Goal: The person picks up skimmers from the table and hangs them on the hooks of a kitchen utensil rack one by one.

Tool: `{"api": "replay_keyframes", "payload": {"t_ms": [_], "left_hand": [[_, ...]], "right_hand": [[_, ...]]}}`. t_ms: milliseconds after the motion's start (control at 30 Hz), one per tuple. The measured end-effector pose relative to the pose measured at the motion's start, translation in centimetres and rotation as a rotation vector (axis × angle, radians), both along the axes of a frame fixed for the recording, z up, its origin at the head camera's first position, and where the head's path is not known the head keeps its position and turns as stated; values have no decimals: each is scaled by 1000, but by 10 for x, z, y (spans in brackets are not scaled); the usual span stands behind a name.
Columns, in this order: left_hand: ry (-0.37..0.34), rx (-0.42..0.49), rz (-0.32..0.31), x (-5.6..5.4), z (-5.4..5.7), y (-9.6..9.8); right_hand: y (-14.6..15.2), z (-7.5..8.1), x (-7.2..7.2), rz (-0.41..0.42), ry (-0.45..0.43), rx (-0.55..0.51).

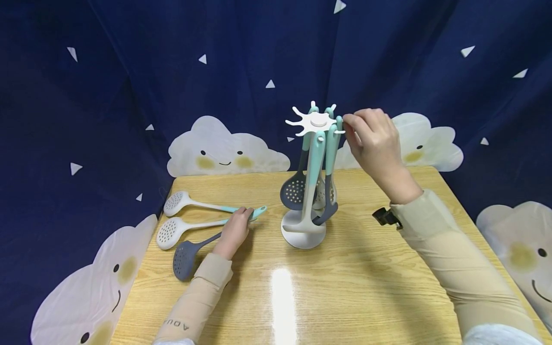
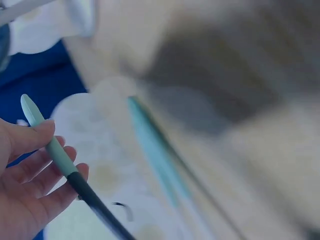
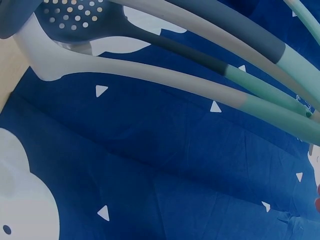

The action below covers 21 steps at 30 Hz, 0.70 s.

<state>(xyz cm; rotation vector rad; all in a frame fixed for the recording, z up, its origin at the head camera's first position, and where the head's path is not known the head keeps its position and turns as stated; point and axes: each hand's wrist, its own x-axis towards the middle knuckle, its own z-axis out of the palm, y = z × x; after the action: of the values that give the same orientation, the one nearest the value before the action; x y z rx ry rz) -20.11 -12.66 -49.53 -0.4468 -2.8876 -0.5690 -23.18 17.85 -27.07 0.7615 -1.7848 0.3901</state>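
My left hand (image 1: 236,230) pinches the mint handle (image 2: 62,160) of a dark grey skimmer (image 1: 184,259), thumb on one side and fingers on the other. Its perforated head is at the table's left. Beside it lie two white skimmers (image 1: 169,233) with mint handles, one behind the other. A white rack (image 1: 308,123) with a ring of hooks stands mid-table, carrying several hanging utensils. At its upper right, my right hand (image 1: 376,139) pinches the top of a mint handle (image 3: 280,120) on a white-headed utensil (image 3: 47,62). The fingertips are right at the hook.
From the rack hang a dark skimmer (image 1: 294,190), a dark ladle (image 1: 328,211) and a white utensil with a broad flat end (image 1: 307,225). The rack's round base (image 1: 304,242) rests on the wooden table (image 1: 345,287). A dark blue curtain (image 1: 241,43) stands behind.
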Motion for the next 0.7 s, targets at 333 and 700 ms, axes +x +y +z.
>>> {"api": "replay_keyframes", "payload": {"t_ms": [333,700], "left_hand": [[98,111,-86,6,47,22],[240,249,-136,15,81,31]], "right_hand": [[0,0,0,-7,1,1],[0,1,0,-9,2,4]]}}
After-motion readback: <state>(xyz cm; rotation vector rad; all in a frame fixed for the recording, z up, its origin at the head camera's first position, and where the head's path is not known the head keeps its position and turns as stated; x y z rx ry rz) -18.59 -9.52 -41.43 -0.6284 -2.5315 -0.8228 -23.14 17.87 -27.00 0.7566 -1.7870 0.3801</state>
